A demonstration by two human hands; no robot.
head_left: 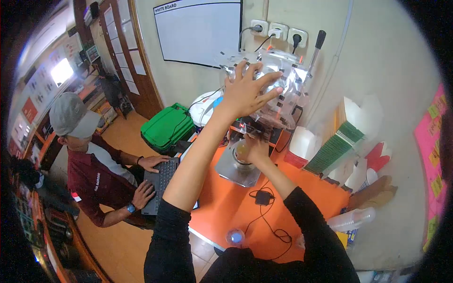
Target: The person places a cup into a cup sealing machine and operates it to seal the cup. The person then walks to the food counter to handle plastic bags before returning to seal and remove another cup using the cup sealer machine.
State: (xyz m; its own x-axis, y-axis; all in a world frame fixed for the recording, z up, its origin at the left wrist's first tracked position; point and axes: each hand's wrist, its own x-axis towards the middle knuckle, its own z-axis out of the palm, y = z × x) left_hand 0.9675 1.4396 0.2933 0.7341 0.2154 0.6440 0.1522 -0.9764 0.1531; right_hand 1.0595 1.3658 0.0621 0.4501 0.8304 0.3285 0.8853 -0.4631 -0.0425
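My left hand (pixel 247 92) is raised with its fingers spread, against crinkled clear plastic film (pixel 283 101) over the top of a machine with a long lever (pixel 315 54). Below it, my right hand (pixel 256 148) reaches in at a round opening above the machine's metal base (pixel 236 173). Something yellowish and round shows beside its fingers. Those fingertips are partly hidden under the machine, and what they hold, if anything, cannot be made out.
A co-worker (pixel 101 160) types on a laptop (pixel 160 184) at the left. On the orange table (pixel 222 217) lie a black adapter (pixel 263 197) with cable and a small clear cup (pixel 235 237). Stacked cartons (pixel 335 137) and plastic cups (pixel 351 219) stand at the right, near the wall.
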